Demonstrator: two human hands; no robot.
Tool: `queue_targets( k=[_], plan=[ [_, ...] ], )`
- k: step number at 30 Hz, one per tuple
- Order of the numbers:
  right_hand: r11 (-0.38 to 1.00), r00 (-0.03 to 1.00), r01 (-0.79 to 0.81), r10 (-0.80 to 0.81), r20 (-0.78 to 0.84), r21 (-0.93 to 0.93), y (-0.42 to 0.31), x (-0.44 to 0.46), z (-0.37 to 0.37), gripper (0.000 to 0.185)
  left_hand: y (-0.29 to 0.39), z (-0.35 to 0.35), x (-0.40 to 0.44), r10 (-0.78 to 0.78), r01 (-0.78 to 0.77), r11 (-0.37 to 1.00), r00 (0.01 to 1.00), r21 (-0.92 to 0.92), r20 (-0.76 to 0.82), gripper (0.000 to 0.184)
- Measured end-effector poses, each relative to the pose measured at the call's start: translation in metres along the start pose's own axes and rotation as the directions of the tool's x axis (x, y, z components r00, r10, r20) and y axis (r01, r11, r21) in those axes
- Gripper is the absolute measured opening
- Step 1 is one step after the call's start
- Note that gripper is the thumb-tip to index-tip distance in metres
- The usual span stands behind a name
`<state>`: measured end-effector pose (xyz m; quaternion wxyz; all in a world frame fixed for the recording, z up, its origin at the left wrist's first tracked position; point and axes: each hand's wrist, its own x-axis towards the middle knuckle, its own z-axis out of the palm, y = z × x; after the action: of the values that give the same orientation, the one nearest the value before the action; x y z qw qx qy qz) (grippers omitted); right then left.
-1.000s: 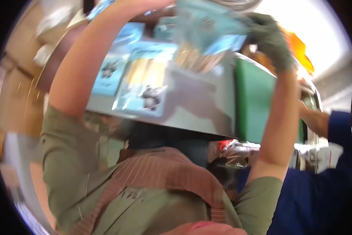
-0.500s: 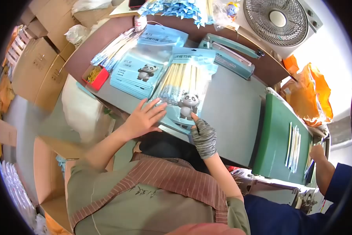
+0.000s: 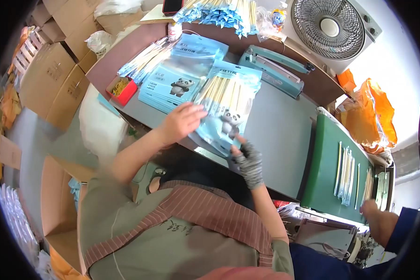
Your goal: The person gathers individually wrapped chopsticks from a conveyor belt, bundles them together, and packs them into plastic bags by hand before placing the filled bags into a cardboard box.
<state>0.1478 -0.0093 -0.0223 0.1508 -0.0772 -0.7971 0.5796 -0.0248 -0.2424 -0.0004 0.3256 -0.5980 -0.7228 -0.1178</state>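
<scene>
A clear and blue bag of chopsticks [image 3: 226, 95] with a panda print lies on the grey table [image 3: 280, 135]. My left hand [image 3: 183, 122] is bare, its fingers together on the bag's lower left edge. At the lower right corner, my right hand [image 3: 248, 163], in a grey fingerless glove, has the bag's edge between thumb and fingers. Left of the bag is a stack of flat panda bags [image 3: 170, 88], with another blue bag [image 3: 198, 46] behind. Loose wrapped chopsticks [image 3: 147, 60] lie near a red box [image 3: 122, 91] of yellow bits.
A teal sealer [image 3: 277, 72] stands behind, below a fan [image 3: 329, 28]. On the right, a green conveyor belt [image 3: 331, 163] carries wrapped chopsticks [image 3: 345, 175], with a co-worker's hand [image 3: 378, 221] beside it. Blue-ended chopsticks [image 3: 219, 16] top the back ledge. Cartons [image 3: 56, 79] stand left.
Since the blurred earlier view, both hands have come down to the bag on the table. Over the last half second my left fingers have drawn together, and the co-worker's hand has moved down.
</scene>
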Motion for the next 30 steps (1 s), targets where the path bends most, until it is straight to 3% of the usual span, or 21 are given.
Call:
queue_targets(
  k=[1,2,4,5,6,8,9,12,13,14,17,18,20,21,22,23,24,26,27,28,30],
  plan=[
    [0.968,0.995,-0.099,0.102,-0.003,0.232,-0.001,-0.001,-0.006,0.048,-0.007,-0.009,0.022,-0.069,0.066,0.994,0.997,-0.083,-0.027,0.012],
    [0.969,0.995,-0.095,0.099,-0.003,0.229,0.004,-0.001,-0.016,0.048,-0.012,-0.017,0.045,-0.140,0.130,0.977,0.989,-0.169,-0.050,0.013],
    [0.496,0.833,-0.420,0.542,0.106,0.760,0.019,0.003,-0.042,0.077,-0.026,-0.029,0.089,-0.241,0.235,0.917,0.970,-0.322,0.021,0.019],
    [0.242,0.771,-0.579,0.472,0.427,0.778,0.017,0.002,-0.048,0.097,-0.028,-0.036,0.110,-0.241,0.232,0.918,0.970,-0.321,0.013,0.019],
    [0.253,0.777,-0.574,0.466,0.422,0.778,0.019,-0.001,-0.048,0.097,-0.031,-0.045,0.131,-0.191,0.182,0.904,0.982,-0.386,0.016,0.021],
    [-0.111,0.730,-0.634,0.242,0.639,0.766,0.022,0.002,-0.041,0.101,-0.018,-0.064,0.159,-0.140,0.124,0.891,0.990,-0.437,-0.005,0.023],
    [-0.051,0.767,-0.632,0.102,0.634,0.773,0.021,0.006,-0.039,0.103,0.001,-0.075,0.163,-0.061,0.069,0.864,0.998,-0.500,0.032,0.022],
    [0.135,0.869,-0.488,0.161,0.467,0.862,0.009,0.007,-0.033,0.093,0.087,-0.093,0.139,0.134,-0.076,0.703,0.991,-0.707,0.027,0.018],
    [0.201,0.883,-0.466,0.162,0.439,0.862,0.006,0.002,-0.036,0.093,0.121,-0.107,0.130,0.254,-0.034,0.595,0.956,-0.803,0.147,0.012],
    [0.246,0.880,-0.475,0.150,0.451,0.845,-0.001,-0.002,-0.036,0.092,0.153,-0.106,0.118,0.293,-0.149,0.504,0.956,-0.851,0.006,0.010],
    [0.335,0.827,-0.555,0.124,0.549,0.761,-0.029,-0.012,-0.035,0.090,0.198,-0.108,0.080,0.251,0.051,0.595,0.936,-0.802,0.246,0.018],
    [0.357,0.791,-0.599,0.126,0.598,0.717,-0.041,-0.011,-0.030,0.089,0.193,-0.123,0.072,0.228,0.250,0.426,0.900,-0.869,0.371,0.037],
    [0.372,0.714,-0.673,0.101,0.693,0.639,-0.064,-0.008,-0.008,0.088,0.185,-0.148,0.036,-0.219,0.108,0.570,0.975,-0.814,-0.024,0.075],
    [0.370,0.665,-0.711,0.077,0.742,0.599,-0.078,-0.009,0.006,0.087,0.179,-0.156,0.016,-0.614,0.281,0.524,0.779,-0.804,-0.128,0.085],
    [0.364,0.611,-0.750,0.063,0.789,0.552,-0.092,-0.011,0.019,0.086,0.178,-0.161,-0.001,-0.872,0.396,0.415,0.430,-0.819,-0.233,0.096],
    [0.347,0.541,-0.797,0.048,0.839,0.494,-0.108,-0.015,0.039,0.086,0.186,-0.163,-0.021,-0.985,0.404,0.012,0.164,-0.915,0.059,0.098],
    [0.328,0.459,-0.846,0.046,0.887,0.420,-0.124,-0.023,0.070,0.085,0.194,-0.167,-0.058,-0.921,0.273,-0.388,-0.087,-0.880,0.379,0.101],
    [0.261,0.246,-0.939,0.056,0.968,0.224,-0.159,-0.035,0.121,0.084,0.199,-0.176,-0.093,-0.849,-0.131,-0.517,-0.049,-0.846,0.526,0.103],
    [0.280,0.145,-0.952,0.071,0.987,0.120,-0.176,-0.044,0.163,0.083,0.205,-0.227,-0.100,-0.890,-0.205,-0.441,-0.028,-0.874,0.455,0.094],
    [0.350,0.091,-0.935,0.078,0.993,0.059,-0.192,-0.051,0.201,0.082,0.206,-0.267,-0.113,-0.854,-0.219,-0.474,-0.120,-0.852,0.506,0.078],
    [0.772,0.120,-0.631,0.005,0.993,0.072,-0.213,-0.062,0.293,0.073,0.205,-0.309,-0.170,-0.862,-0.195,-0.408,-0.240,-0.892,0.447,0.060]
  ],
)
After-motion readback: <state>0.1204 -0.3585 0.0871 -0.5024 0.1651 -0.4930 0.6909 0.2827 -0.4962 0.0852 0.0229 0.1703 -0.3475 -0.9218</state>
